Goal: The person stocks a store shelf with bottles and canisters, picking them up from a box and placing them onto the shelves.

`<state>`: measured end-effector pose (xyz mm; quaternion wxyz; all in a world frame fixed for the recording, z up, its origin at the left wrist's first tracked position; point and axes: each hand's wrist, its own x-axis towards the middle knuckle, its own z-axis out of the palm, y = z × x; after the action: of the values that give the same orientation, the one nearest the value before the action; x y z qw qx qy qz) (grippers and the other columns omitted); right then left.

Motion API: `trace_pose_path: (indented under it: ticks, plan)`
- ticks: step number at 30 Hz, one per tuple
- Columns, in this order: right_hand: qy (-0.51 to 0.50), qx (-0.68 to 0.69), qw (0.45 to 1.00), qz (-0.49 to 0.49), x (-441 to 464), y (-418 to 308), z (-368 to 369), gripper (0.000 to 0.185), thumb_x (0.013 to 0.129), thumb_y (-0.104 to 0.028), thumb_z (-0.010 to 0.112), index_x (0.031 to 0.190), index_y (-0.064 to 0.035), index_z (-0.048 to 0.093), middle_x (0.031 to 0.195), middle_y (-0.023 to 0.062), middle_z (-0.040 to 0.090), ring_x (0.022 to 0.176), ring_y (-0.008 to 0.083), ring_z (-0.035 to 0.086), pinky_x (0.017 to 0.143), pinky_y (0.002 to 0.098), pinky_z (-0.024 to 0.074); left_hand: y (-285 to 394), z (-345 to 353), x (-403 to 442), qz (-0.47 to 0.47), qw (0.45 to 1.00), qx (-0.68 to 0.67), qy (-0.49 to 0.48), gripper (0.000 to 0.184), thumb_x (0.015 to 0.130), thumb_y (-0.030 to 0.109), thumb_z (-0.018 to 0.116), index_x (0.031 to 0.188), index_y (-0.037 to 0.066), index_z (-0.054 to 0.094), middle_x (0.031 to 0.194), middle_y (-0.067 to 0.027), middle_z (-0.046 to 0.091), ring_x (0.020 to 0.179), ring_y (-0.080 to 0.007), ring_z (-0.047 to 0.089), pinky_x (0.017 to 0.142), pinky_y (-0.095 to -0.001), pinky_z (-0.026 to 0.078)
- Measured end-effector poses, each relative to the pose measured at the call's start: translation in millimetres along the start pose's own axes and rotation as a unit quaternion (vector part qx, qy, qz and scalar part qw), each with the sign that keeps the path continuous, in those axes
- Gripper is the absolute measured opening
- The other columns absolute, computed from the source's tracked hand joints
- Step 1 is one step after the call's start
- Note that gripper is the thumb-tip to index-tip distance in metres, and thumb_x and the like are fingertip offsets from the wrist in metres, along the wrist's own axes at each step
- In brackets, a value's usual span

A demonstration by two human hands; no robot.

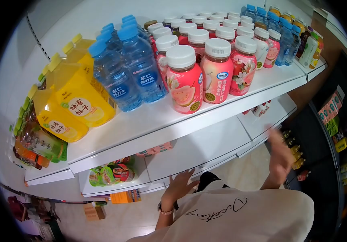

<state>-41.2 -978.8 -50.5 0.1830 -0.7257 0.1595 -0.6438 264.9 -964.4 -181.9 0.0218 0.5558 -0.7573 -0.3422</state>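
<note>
My left hand [179, 185] hangs in front of the lower shelf [197, 151], its fingers spread and nothing in them. Something dark circles that wrist, along with a bracelet. My right hand [279, 159] is raised near the right end of that shelf; motion smears its fingers, and I see no object in it. Above both hands, the upper shelf [189, 131] bears rows of pink juice bottles [184, 86] with white caps. To their left stand blue water bottles [145, 72] and yellow bottles [86, 97]. Neither hand touches the bottles.
Green-and-red packages [113, 173] lie at the lower shelf's left end. Green-capped bottles [40, 137] fill the upper shelf's far left. More blue bottles [284, 44] stand at its right. A dark rack [318, 141] with goods is on the right. A cardboard box [94, 211] sits low at left.
</note>
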Motion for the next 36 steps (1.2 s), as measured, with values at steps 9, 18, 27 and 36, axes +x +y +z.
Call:
trace_pose_path:
  ticks: [9, 18, 27, 36]
  plan:
    - [-0.484, -0.052, 0.760, 0.431, 13, 74, 20, 0.048, 0.091, -0.037, 0.056, 0.125, -0.0029, 0.055, 0.103, 0.0178, 0.066, 0.094, 0.0321, 0.063, 0.084, 0.0335, 0.0482, 13, -10, -15, 0.027, 0.995, -0.089, 0.038, 0.066, 0.090, 0.048, 0.052, 0.140, 0.007, 0.036, 0.137, -0.0213, 0.044, 0.129, -0.0361, 0.039, 0.105, -0.0527, 0.027]
    - [-0.440, 0.291, 0.820, 0.224, 43, 111, -15, 0.027, 0.085, -0.025, 0.065, 0.077, 0.0005, 0.062, 0.080, 0.0130, 0.063, 0.076, 0.0234, 0.057, 0.070, 0.0329, 0.0472, 109, -48, -6, 0.117, 0.952, -0.246, 0.139, 0.055, 0.085, 0.021, 0.065, 0.134, 0.003, 0.046, 0.138, -0.0161, 0.045, 0.119, -0.0316, 0.048, 0.092, -0.0380, 0.041]
    - [0.069, -0.095, 0.991, -0.066, 85, 81, -44, 0.054, 0.064, 0.002, 0.073, 0.113, -0.0008, 0.049, 0.102, 0.0161, 0.058, 0.082, 0.0262, 0.058, 0.078, 0.0345, 0.0460, 192, -53, -1, 0.291, 0.776, -0.467, 0.308, 0.067, 0.076, 0.009, 0.063, 0.137, -0.003, 0.039, 0.145, -0.0266, 0.030, 0.109, -0.0270, 0.057, 0.077, -0.0316, 0.048]
    - [-0.121, -0.058, 0.984, 0.116, 98, 68, -27, 0.086, 0.068, -0.020, 0.079, 0.134, 0.0077, 0.033, 0.122, 0.0244, 0.052, 0.096, 0.0378, 0.062, 0.075, 0.0400, 0.0525, 254, -52, 26, 0.179, 0.801, -0.439, 0.365, 0.091, 0.069, 0.002, 0.065, 0.146, -0.002, 0.016, 0.154, -0.0201, 0.011, 0.075, -0.0151, 0.058, 0.061, -0.0242, 0.048]
